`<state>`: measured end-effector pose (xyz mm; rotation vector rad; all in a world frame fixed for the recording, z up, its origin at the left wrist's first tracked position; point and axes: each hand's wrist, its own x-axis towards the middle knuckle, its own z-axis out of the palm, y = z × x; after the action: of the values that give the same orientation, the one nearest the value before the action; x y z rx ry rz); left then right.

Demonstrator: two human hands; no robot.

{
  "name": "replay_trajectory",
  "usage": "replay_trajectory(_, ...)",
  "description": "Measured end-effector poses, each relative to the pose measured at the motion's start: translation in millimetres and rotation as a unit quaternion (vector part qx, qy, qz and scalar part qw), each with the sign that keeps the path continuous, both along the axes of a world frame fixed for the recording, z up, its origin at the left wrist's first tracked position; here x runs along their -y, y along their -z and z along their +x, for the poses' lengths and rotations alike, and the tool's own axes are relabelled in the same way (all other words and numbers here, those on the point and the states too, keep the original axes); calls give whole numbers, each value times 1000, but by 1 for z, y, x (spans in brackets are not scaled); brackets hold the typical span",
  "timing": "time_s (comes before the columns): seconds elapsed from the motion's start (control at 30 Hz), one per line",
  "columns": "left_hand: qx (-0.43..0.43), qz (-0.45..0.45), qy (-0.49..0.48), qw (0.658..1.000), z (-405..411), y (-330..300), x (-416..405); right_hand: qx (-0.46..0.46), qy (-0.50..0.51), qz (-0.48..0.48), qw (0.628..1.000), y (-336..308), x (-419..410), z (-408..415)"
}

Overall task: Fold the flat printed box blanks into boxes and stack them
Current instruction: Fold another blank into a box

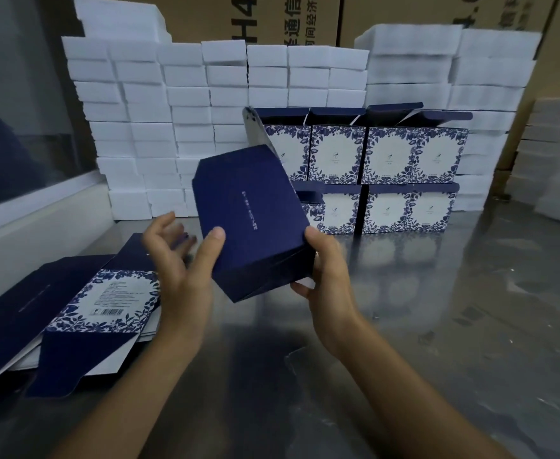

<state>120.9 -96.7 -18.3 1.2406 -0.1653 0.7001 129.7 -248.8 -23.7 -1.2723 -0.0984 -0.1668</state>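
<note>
Two bare forearms reach over a shiny grey tabletop (437, 326) that lies bare to the right, while flat box blanks (83, 313) pile at its left edge. The right hand (325, 276) grips the lower right corner of a half-folded navy box (252, 223) held tilted above the tabletop; the left hand (182, 260) is spread, its thumb touching the box's left edge. A line of small white writing on the box is unreadable; folded boxes (381, 173) with blue floral print stand stacked in two rows behind, against white foam blocks (172, 111).

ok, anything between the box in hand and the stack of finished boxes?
Nothing visible. The box, held by the right hand, is just in front of the stack, overlapping its left edge; bare table lies between.
</note>
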Motion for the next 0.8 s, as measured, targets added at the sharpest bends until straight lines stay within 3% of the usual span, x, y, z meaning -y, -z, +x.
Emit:
replay_trajectory(0.1,-153,-98,171,968,8,2,-10,30,-4,-2,1000,3,0,1)
replay_trajectory(0.23,-187,-94,238,948,11,3,-25,18,-37,6,999,5,8,7)
replay_trajectory(0.47,-97,115,79,985,13,13,-20,-25,8,-34,999,5,8,7)
replay_trajectory(0.63,-27,248,-7,968,14,20,-18,6,-6,-50,999,6,8,2)
replay_trajectory(0.8,18,324,-72,943,15,23,-19,-33,-34,-71,996,4,4,-3)
